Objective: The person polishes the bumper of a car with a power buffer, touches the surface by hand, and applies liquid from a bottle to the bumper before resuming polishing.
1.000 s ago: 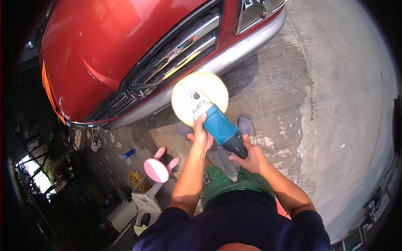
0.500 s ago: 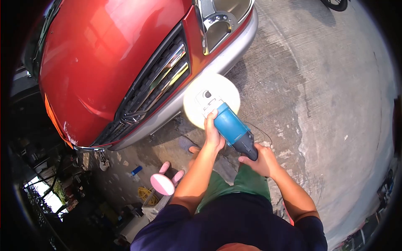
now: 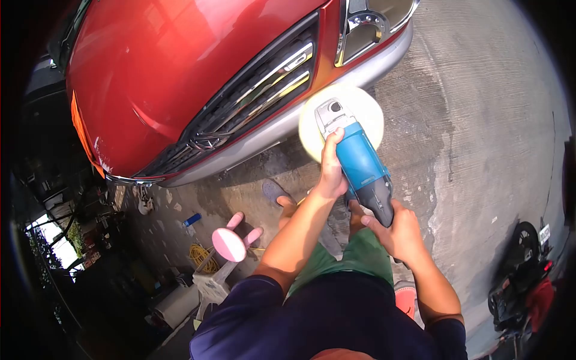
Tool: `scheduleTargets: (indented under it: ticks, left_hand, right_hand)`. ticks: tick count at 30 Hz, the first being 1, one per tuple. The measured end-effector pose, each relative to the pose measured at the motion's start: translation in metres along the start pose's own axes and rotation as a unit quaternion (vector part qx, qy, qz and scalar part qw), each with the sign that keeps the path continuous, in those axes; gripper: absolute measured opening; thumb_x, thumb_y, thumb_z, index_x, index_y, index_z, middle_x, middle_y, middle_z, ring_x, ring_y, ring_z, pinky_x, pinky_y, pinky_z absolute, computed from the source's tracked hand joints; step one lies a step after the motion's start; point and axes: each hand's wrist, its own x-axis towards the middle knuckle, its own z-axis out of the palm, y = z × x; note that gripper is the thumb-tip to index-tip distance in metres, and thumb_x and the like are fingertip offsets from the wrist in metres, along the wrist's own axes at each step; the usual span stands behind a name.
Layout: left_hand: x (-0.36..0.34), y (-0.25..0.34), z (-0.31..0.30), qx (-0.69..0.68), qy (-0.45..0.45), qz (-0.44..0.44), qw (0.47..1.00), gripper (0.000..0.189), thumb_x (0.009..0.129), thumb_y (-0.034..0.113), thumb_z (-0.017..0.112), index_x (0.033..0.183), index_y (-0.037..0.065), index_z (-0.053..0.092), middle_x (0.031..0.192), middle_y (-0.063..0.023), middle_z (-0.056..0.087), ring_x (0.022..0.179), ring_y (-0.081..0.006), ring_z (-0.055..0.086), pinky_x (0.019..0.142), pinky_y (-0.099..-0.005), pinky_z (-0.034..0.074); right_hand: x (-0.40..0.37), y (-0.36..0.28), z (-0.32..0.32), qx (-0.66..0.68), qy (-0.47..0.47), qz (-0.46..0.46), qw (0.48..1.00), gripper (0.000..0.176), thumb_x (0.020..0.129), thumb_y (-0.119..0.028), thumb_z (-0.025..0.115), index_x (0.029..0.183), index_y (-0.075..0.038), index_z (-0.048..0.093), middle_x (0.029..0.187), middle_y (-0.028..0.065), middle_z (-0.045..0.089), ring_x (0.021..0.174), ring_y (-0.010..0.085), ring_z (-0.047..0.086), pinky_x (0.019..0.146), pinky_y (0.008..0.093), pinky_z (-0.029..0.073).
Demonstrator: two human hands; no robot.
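A blue and black power polisher [image 3: 363,157] is held in front of me with both hands. My left hand [image 3: 332,171] is wrapped round its body just behind the metal head, thumb lying on top. My right hand [image 3: 396,232] grips the dark rear handle. At its far end is a round pale yellow polishing pad [image 3: 370,114], which overlaps the edge of the silver lower bumper [image 3: 288,125] in this view. Beyond the bumper is the red car [image 3: 162,66], with its chrome-barred grille [image 3: 264,81] and a headlight [image 3: 367,30].
A small pink stool [image 3: 229,244] stands on the concrete to the left, near a coiled yellow cord [image 3: 204,257] and a blue object [image 3: 192,219]. An orange cloth [image 3: 83,129] hangs at the car's far left edge. A motorcycle [image 3: 521,288] is parked at the lower right.
The view has shifted, so the car now lies further right and a motorcycle shows at the lower right. Both hands still hold the polisher, which appears further right and slightly higher.
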Motion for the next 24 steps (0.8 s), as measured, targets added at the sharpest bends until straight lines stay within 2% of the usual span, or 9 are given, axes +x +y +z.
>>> scheduleTargets:
  ticks: [2,5,7,10,11,13,16,20,24]
  left_hand:
    - [-0.003,-0.001,-0.015,-0.009,0.020,0.016,1.000,0.057,0.100,0.057,0.063,0.125,0.005,0.064,0.109,-0.0122,0.072,0.095,-0.0228,0.072,0.084,-0.0389,0.061]
    - [-0.036,0.014,-0.057,-0.020,0.118,0.015,0.993,0.058,0.099,0.057,0.064,0.127,0.006,0.064,0.109,-0.0120,0.072,0.094,-0.0238,0.072,0.085,-0.0396,0.061]
    - [-0.075,0.044,-0.103,-0.022,0.180,0.067,0.981,0.061,0.098,0.058,0.064,0.129,0.006,0.064,0.110,-0.0111,0.072,0.096,-0.0247,0.072,0.087,-0.0409,0.061]
    - [-0.108,0.080,-0.159,-0.004,0.260,0.126,0.957,0.069,0.094,0.064,0.063,0.132,0.006,0.064,0.114,-0.0137,0.073,0.098,-0.0291,0.073,0.089,-0.0459,0.061]
    - [-0.117,0.091,-0.172,0.005,0.280,0.139,0.950,0.070,0.094,0.065,0.062,0.133,0.006,0.063,0.115,-0.0138,0.073,0.099,-0.0296,0.073,0.090,-0.0471,0.061]
    - [-0.130,0.103,-0.186,-0.016,0.274,0.164,0.947,0.071,0.096,0.065,0.060,0.137,0.007,0.062,0.117,-0.0141,0.073,0.102,-0.0306,0.073,0.090,-0.0493,0.061]
    - [-0.135,0.103,-0.191,-0.037,0.266,0.158,0.950,0.073,0.098,0.066,0.059,0.140,0.007,0.061,0.119,-0.0150,0.072,0.105,-0.0320,0.072,0.092,-0.0501,0.061]
    - [-0.123,0.081,-0.164,-0.016,0.257,0.145,0.955,0.071,0.097,0.064,0.063,0.139,0.007,0.060,0.122,-0.0142,0.071,0.109,-0.0312,0.071,0.097,-0.0481,0.060]
    - [-0.104,0.054,-0.130,-0.041,0.172,0.094,0.980,0.069,0.096,0.061,0.069,0.139,0.007,0.060,0.121,-0.0116,0.071,0.110,-0.0271,0.071,0.100,-0.0455,0.058]
  right_hand:
    - [0.002,-0.002,0.007,0.009,-0.006,-0.032,0.999,0.068,0.086,-0.049,0.087,0.115,0.008,0.068,0.093,0.0290,0.076,0.091,0.0475,0.076,0.084,0.0526,0.059]
    - [0.009,0.006,0.053,0.030,-0.022,-0.120,0.992,0.068,0.087,-0.052,0.086,0.112,0.008,0.068,0.090,0.0295,0.075,0.089,0.0479,0.076,0.082,0.0535,0.059]
    - [0.015,-0.016,0.095,0.049,-0.053,-0.178,0.981,0.067,0.087,-0.055,0.085,0.107,0.008,0.068,0.085,0.0297,0.073,0.086,0.0480,0.075,0.081,0.0546,0.058]
    - [0.034,-0.053,0.133,0.005,-0.188,-0.170,0.967,0.076,0.089,-0.061,0.079,0.111,0.011,0.067,0.088,0.0320,0.073,0.088,0.0497,0.075,0.083,0.0546,0.058]
    - [0.038,-0.062,0.148,0.004,-0.198,-0.187,0.962,0.078,0.090,-0.063,0.078,0.112,0.011,0.067,0.088,0.0324,0.073,0.088,0.0498,0.075,0.084,0.0546,0.058]
    - [0.043,-0.072,0.172,-0.001,-0.215,-0.216,0.952,0.082,0.091,-0.066,0.075,0.114,0.013,0.065,0.089,0.0334,0.073,0.088,0.0499,0.075,0.085,0.0545,0.058]
    - [0.037,-0.073,0.185,0.000,-0.185,-0.225,0.957,0.080,0.091,-0.064,0.075,0.114,0.012,0.066,0.092,0.0345,0.073,0.090,0.0494,0.075,0.086,0.0541,0.058]
    - [0.033,-0.060,0.146,-0.026,-0.200,-0.169,0.965,0.078,0.091,-0.062,0.077,0.118,0.011,0.066,0.098,0.0329,0.073,0.099,0.0483,0.074,0.086,0.0537,0.058]
    - [0.015,-0.033,0.097,-0.020,-0.123,-0.170,0.978,0.069,0.090,-0.055,0.083,0.113,0.008,0.069,0.088,0.0288,0.073,0.089,0.0456,0.075,0.080,0.0513,0.058]
